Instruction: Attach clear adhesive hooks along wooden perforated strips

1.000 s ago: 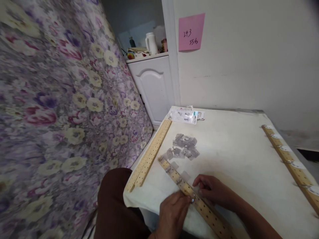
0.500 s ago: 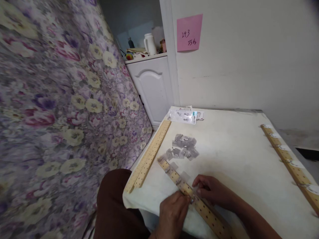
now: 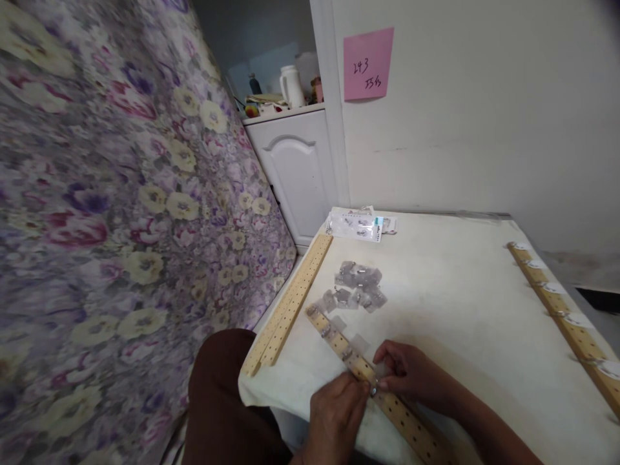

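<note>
A perforated wooden strip [image 3: 404, 418] lies slanting across the near part of the table, with small metal pieces on clear plastic squares [image 3: 347, 352] fixed along its far half. My left hand [image 3: 336, 413] is closed at the strip's left edge, fingertips against a shiny metal piece [image 3: 373, 391]. From the right side, my right hand [image 3: 414, 374] reaches the same spot, its thumb and fingers curled round a clear plastic square [image 3: 382, 370]. Its thumb tip is close to the metal piece. Just beyond the strip is a loose pile of grey-looking clear plastic squares [image 3: 359, 284] with small metal pieces.
Two bare perforated strips [image 3: 290, 303] lie along the table's left edge. Another strip [image 3: 557, 302] with round white pieces lies at the right. Clear packaging [image 3: 356, 226] rests at the back of the cloth-covered table [image 3: 445, 278]. A floral curtain [image 3: 145, 226] hangs at the left.
My right thumb has moved slightly left and down, closer to the metal piece on the strip. My left hand and the strip have stayed in place.
</note>
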Demonstrator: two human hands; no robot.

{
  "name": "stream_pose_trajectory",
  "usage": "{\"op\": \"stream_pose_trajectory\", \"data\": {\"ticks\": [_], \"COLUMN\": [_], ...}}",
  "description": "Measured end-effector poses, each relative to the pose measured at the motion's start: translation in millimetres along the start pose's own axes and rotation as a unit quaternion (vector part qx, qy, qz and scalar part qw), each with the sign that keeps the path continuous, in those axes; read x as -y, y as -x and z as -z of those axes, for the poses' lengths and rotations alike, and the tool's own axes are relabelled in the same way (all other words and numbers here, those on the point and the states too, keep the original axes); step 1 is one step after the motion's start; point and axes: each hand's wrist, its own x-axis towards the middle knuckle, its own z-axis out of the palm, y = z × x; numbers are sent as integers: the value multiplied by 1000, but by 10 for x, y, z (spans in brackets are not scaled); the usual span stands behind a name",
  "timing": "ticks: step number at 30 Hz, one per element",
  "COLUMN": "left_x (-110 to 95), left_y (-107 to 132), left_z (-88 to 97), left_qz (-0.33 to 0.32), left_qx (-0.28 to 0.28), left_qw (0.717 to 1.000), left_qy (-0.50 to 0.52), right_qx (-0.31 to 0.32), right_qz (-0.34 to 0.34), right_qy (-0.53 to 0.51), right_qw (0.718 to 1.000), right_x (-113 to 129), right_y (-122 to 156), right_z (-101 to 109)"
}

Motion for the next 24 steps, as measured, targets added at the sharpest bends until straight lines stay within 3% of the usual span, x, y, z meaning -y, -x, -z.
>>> {"op": "stream_pose_trajectory", "data": {"ticks": [24], "left_x": [46], "left_y": [25], "left_z": [-22], "left_qz": [1], "left_qx": [12], "left_qw": [1000], "left_qy": [13], "right_qx": [-1], "right_qz": [4], "right_qy": [22], "right_qw": [1000], "right_x": [-1], "right_y": [25], "right_z": [14]}}
